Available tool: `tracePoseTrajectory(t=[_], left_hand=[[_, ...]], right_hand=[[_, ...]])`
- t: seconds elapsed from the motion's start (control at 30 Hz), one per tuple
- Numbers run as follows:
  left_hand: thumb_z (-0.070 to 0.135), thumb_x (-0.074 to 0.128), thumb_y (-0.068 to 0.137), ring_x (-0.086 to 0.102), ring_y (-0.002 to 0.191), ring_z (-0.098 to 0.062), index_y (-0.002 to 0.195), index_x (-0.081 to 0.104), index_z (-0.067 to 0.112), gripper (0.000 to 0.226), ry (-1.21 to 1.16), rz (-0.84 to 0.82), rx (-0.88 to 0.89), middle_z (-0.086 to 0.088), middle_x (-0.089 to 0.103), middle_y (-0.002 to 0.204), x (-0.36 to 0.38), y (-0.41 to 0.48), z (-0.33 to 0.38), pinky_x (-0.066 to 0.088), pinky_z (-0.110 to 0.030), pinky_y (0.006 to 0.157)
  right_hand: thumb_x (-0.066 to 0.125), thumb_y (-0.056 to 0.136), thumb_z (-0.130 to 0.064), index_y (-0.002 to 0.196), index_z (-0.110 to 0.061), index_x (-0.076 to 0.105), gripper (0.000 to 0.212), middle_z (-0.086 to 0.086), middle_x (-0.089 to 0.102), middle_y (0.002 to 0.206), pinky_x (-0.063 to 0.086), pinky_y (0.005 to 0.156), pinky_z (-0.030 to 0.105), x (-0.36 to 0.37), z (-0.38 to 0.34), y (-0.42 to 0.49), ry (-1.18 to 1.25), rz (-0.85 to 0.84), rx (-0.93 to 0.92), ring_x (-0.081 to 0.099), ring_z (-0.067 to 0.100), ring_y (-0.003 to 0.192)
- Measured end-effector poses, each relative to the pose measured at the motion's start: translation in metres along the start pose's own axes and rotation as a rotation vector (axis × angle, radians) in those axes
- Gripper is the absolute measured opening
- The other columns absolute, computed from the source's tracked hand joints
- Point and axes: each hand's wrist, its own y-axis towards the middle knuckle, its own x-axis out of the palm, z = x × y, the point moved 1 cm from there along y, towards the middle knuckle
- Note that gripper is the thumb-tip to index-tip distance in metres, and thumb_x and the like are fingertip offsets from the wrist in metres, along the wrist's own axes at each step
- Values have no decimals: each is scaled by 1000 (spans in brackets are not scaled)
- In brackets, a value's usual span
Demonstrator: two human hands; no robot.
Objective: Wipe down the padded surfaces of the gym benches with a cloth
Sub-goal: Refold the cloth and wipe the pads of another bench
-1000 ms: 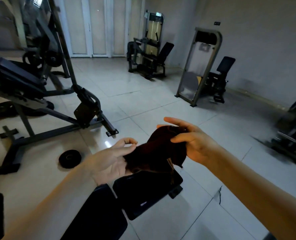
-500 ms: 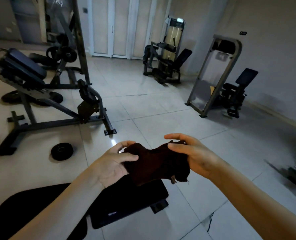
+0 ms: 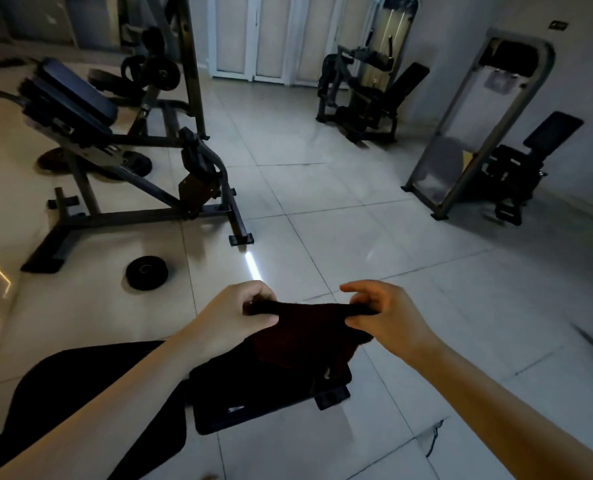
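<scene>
Cloth [image 3: 305, 327], dark maroon-ish, was stretched between both hands in the head view, hanging in the air just above the seat pad [image 3: 270, 400] of the nearest bench. One end was gripped in the curled fingers of the left hand [image 3: 232, 317], and the right hand [image 3: 385, 317] pinched the other end with thumb and forefinger. It looked like the prep step, spreading or folding, with no wiping contact yet. The next move would probably need the cloth bunched into one palm and pressed flat on the pad. Writing-wise, there was a small wall sign [image 3: 558, 25] and a pale label [image 3: 236, 409] on the pad, both unreadable.
</scene>
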Motion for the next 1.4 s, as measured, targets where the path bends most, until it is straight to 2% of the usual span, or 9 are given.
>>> tracePoseTrajectory(t=[0.17, 0.3, 0.43, 0.63, 0.77, 0.93, 1.1, 1.23, 1.4], left_hand=[[17, 67, 90, 63, 80, -7, 90, 62, 23, 8, 9, -21, 31, 9, 66, 87, -16, 36, -27, 45, -20, 72], [23, 64, 92, 61, 71, -7, 91, 57, 27, 8, 50, 8, 38, 9, 64, 84, -34, 63, -52, 43, -19, 64], [26, 59, 95, 60, 59, -8, 92, 49, 31, 11, 187, 42, 32, 9, 63, 88, -39, 71, -83, 44, -20, 55], [28, 53, 98, 58, 62, -8, 92, 44, 33, 12, 231, 58, -78, 7, 59, 81, -5, 57, -174, 44, -22, 57], [28, 51, 99, 62, 64, -14, 96, 47, 32, 7, 219, 47, -160, -1, 63, 83, 33, 36, -253, 52, -34, 60], [25, 51, 99, 58, 57, -6, 94, 47, 26, 7, 262, 32, -187, 1, 57, 71, 79, 27, -348, 42, -17, 50], [26, 50, 100, 64, 65, -9, 97, 47, 24, 4, 259, -36, -237, 0, 63, 80, 106, 36, -424, 56, -26, 57], [27, 47, 101, 62, 56, -10, 97, 46, 24, 6, 276, -73, -241, 2, 59, 70, 116, 37, -468, 49, -22, 50], [22, 46, 101, 60, 49, -9, 98, 45, 18, 6, 268, -35, -273, 1, 56, 62, 109, 57, -501, 46, -18, 48]], right_hand=[[73, 80, -3, 78, -31, 69, 28, -14, 69, 78, 50, 67, 11, 9, -2, 40, -94, -31, 24, 65, -3, 71], [71, 82, -7, 80, -27, 67, 21, -11, 69, 79, 52, 71, 17, 32, 3, 78, -84, -78, 47, 66, 2, 76], [68, 85, -5, 80, -27, 64, 23, -20, 67, 72, 47, 69, 14, 65, 24, 102, -49, -120, 48, 64, -2, 72], [70, 86, -9, 87, -28, 67, 20, -10, 69, 85, 51, 74, 17, 126, 98, 122, 21, -268, 71, 67, 3, 81], [69, 86, -7, 91, -24, 69, 18, -7, 71, 88, 53, 78, 18, 181, 167, 125, 50, -364, 90, 68, 4, 84], [65, 88, 0, 97, -9, 70, 14, 5, 72, 93, 56, 80, 23, 251, 255, 122, 75, -434, 113, 70, 11, 87], [64, 89, -1, 99, -8, 70, 13, 7, 72, 94, 57, 85, 33, 303, 320, 136, 41, -446, 96, 70, 12, 88], [64, 89, -3, 96, -11, 71, 12, 3, 70, 94, 56, 85, 27, 336, 350, 155, -6, -569, 34, 69, 11, 87], [64, 87, 0, 95, -5, 70, 11, 4, 69, 92, 55, 82, 23, 369, 374, 191, 75, -554, -3, 68, 12, 86]])
